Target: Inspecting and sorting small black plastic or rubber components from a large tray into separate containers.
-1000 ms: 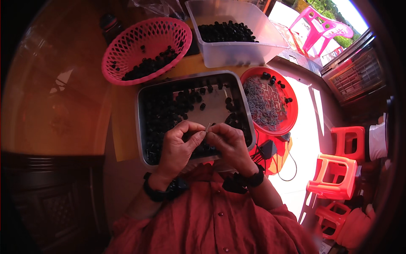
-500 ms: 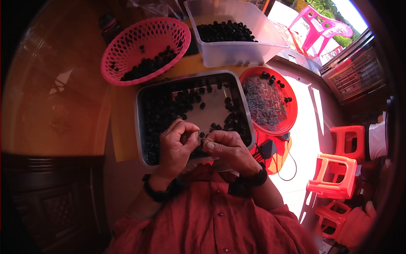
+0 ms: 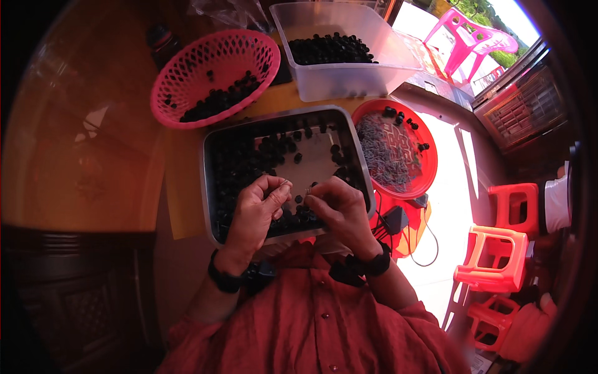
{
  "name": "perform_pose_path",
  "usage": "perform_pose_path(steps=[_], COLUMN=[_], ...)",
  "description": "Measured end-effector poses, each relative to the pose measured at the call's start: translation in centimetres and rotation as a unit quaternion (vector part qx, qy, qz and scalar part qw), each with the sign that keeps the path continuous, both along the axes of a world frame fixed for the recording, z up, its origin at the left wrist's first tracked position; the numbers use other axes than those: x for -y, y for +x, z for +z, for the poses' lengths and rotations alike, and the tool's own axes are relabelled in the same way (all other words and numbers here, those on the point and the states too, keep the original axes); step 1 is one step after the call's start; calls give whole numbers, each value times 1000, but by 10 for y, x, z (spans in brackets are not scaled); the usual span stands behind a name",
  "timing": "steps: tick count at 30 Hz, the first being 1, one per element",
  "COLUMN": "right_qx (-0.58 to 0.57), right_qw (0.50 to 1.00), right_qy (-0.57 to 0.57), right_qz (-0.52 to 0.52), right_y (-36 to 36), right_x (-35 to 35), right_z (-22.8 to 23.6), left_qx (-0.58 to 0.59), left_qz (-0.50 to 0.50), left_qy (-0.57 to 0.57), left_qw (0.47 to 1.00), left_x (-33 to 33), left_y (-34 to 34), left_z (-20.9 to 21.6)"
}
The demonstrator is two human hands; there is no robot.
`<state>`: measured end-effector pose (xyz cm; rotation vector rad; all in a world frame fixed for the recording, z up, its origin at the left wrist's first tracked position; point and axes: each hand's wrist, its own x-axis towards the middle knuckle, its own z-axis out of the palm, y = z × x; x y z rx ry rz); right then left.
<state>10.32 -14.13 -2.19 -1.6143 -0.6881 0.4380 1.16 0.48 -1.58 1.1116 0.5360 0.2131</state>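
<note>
Above the near half of a metal tray (image 3: 209,187) of small black round parts (image 3: 249,153), both my hands work close together. My left hand (image 3: 258,202) is closed in a pinch, with a thin sliver just showing at the fingertips. Thumb and forefinger of my right hand (image 3: 341,209) are pinched together too, a small gap from the left; what they hold is too small to make out. A few black pieces lie in the tray beneath the fingertips. On the right, a red round plate (image 3: 430,177) carries a heap of thin grey metal pieces (image 3: 386,156) and several black parts.
Behind the tray stand a pink lattice basket (image 3: 163,93) and a translucent plastic box (image 3: 349,81), both with black parts in them. A dark bottle (image 3: 161,40) is at the far left. Red stools (image 3: 495,255) and a black adapter with a cable (image 3: 394,219) are to the right.
My hands have moved slightly apart; the thin piece that showed between them is now seen only at the left fingertips. Containers have not moved.
</note>
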Motion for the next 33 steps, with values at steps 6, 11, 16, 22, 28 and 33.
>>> perform_pose_path(steps=[6,11,16,22,28,33], right_qx=[109,110,141,102,29,24], right_qw=[993,994,989,994,999,998], right_qy=[-37,9,23,2,30,54], right_qz=[11,-17,-26,-24,-19,-18], right_y=[-5,-6,-9,-2,-7,-6], right_x=[0,-3,-4,1,-6,-10], right_z=[6,2,9,5,2,-7], left_qx=[2,-28,11,15,20,7], left_qz=[-74,-77,-66,-69,-86,-61], left_qy=[168,111,-61,-67,-5,39], left_qw=[983,990,996,995,996,997], left_x=[6,6,-4,-10,-6,0], left_y=[-4,-2,-2,-3,-4,-2], left_z=[12,15,1,1,2,1])
